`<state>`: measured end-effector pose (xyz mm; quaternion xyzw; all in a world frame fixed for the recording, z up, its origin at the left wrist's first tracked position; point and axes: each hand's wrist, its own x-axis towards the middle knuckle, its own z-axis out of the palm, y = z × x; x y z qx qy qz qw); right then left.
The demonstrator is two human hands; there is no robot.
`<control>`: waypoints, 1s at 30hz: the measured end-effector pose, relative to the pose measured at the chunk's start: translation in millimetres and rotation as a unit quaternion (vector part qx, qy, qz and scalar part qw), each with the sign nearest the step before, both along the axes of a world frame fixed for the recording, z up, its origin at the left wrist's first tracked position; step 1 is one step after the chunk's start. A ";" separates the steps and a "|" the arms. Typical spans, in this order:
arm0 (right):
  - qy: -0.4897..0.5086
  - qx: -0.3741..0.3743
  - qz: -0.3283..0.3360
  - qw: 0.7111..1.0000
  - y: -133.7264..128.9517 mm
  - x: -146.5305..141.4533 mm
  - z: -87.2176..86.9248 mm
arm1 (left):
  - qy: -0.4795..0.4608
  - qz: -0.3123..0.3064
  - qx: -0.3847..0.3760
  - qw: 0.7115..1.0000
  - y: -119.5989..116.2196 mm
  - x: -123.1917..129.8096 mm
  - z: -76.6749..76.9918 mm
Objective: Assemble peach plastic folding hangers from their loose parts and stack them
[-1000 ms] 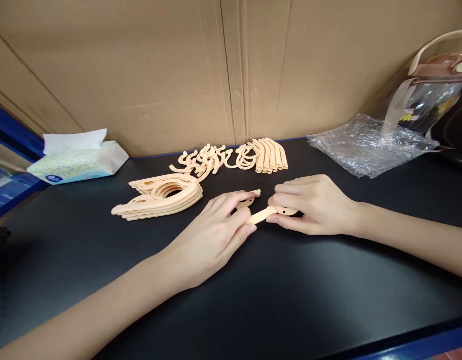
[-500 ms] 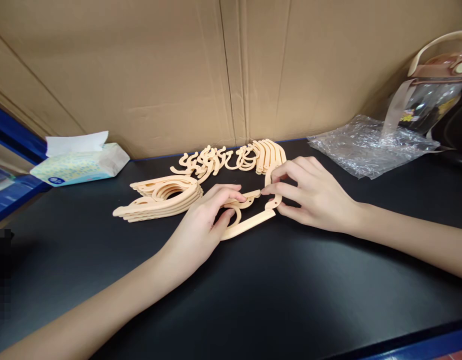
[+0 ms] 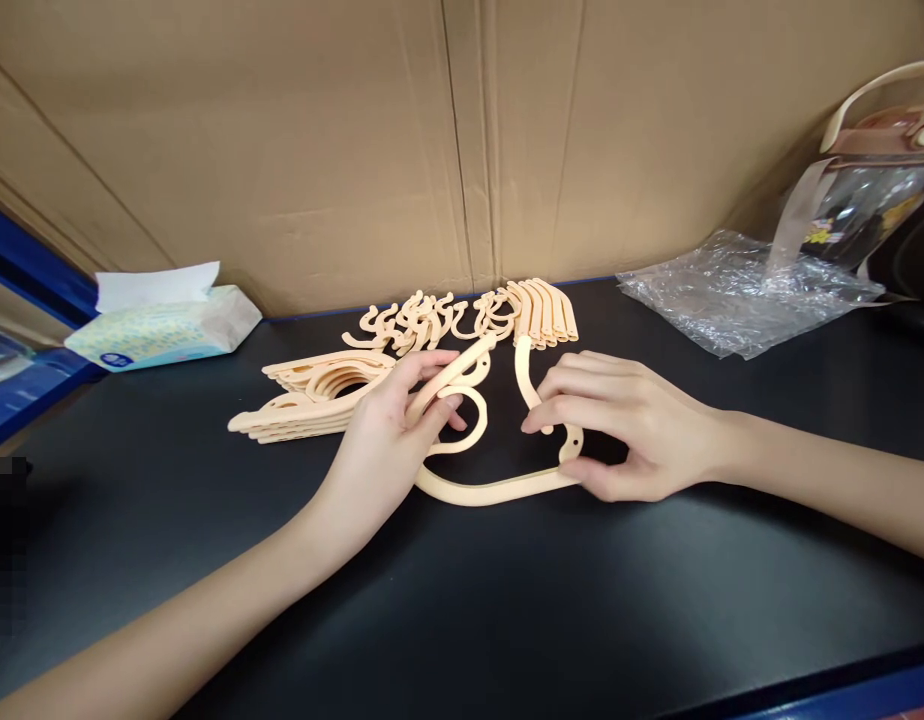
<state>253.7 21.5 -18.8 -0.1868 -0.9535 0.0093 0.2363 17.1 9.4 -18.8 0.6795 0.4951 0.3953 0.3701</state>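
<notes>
A cream plastic folding clothes hanger (image 3: 492, 493) is between my hands, tilted up off the black table. My left hand (image 3: 391, 425) is closed around its left side, thumb and fingers pinching near its ring-shaped centre part. A straight arm slants up past those fingers. My right hand (image 3: 631, 425) grips the right end, its thumb on the lower bar near a rounded tip with a hole. Under the right fingertips is also a curved hanger arm (image 3: 526, 375), upright; whether it is joined to the hanger I cannot tell.
Folded hangers (image 3: 304, 410) lie stacked left of my hands. Behind are a heap of small hooks (image 3: 413, 322) and a row of curved arms (image 3: 541, 312). A tissue pack (image 3: 169, 330) is at left; crumpled clear plastic (image 3: 739, 295) and a water bottle (image 3: 863, 200) are at right.
The hanger has been turned and drawn slightly nearer. My right hand has moved down and a little right, and my left fingers have curled around the left side, where the arm now slants upward.
</notes>
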 end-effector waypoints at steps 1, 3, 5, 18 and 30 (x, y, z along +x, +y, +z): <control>-0.012 0.016 -0.004 1.000 -0.5 -0.6 -0.1 | -0.018 -0.002 -0.009 1.000 0.5 0.0 -0.3; -0.039 0.051 -0.004 0.998 -1.2 -2.2 -0.4 | -0.047 -0.009 -0.024 0.999 1.5 -0.1 -0.9; -0.057 0.072 -0.002 0.996 -1.9 -3.6 -0.7 | -0.061 -0.013 -0.038 0.997 2.3 0.0 -0.8; -0.065 0.070 -0.005 0.995 -4.0 -6.5 -1.9 | -0.073 -0.003 -0.042 0.996 5.0 0.1 0.2; -0.080 0.041 -0.012 0.996 -3.2 -5.5 -2.9 | -0.057 -0.003 -0.043 0.997 5.6 1.0 0.4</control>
